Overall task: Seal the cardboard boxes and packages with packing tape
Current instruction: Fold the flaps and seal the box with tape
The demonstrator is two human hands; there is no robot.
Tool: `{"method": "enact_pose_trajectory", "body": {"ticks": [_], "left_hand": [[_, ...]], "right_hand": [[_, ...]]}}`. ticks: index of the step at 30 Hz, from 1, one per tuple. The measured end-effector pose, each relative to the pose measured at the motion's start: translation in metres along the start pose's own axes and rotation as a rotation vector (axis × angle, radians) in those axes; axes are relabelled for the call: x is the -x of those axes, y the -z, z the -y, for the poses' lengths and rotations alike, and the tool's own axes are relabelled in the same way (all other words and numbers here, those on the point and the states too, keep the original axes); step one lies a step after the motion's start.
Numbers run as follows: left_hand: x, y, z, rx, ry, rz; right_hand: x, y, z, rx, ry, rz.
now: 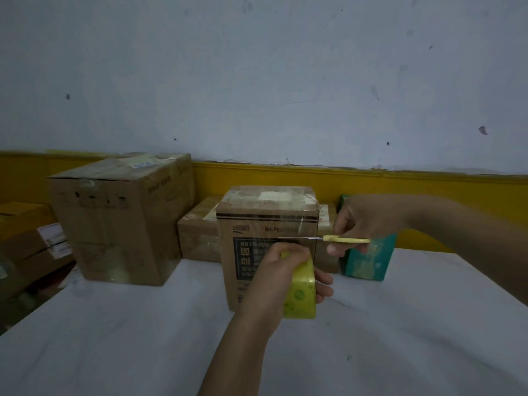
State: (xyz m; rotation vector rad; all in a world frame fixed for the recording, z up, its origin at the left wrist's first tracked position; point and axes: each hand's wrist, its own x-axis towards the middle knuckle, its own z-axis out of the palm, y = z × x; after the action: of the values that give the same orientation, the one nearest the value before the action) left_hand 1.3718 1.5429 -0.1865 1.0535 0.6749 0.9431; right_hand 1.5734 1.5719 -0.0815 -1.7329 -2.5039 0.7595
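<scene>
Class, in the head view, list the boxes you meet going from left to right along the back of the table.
Large cardboard box → low brown box → printed box → green box.

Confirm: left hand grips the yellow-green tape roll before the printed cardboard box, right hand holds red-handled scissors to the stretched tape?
Not quite. The head view shows the scissors have a yellow handle, not red. The rest stands: the left hand grips the yellow-green tape roll before the printed cardboard box; the right hand holds the scissors to the stretched tape.
</scene>
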Motion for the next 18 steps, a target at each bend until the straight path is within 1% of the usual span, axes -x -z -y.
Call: {"method": "enact_pose_trajectory", "body": {"ticks": [7,10,12,14,18], "left_hand": [[-0.006,0.004,0.002,-0.001,0.008,-0.035],[-0.011,0.011,0.008,-0.038,0.037,-0.089],[-0.014,0.016,0.014,-0.059,0.048,-0.131],[-0.015,0.02,0.021,-0.05,0.053,-0.158],[-0.015,0.026,0.031,-0.016,0.07,-0.164]], "right_hand": [[-0.004,-0.001,-0.005,0.096,0.027,-0.07],[-0.002,-0.007,-0.007,0.079,0.043,-0.118],[0.003,-0.011,-0.01,0.125,0.054,-0.134],[0.01,-0.021,-0.016,0.1,0.049,-0.121],[0.022,-0.058,-0.038,-0.021,-0.026,-0.02]]}}
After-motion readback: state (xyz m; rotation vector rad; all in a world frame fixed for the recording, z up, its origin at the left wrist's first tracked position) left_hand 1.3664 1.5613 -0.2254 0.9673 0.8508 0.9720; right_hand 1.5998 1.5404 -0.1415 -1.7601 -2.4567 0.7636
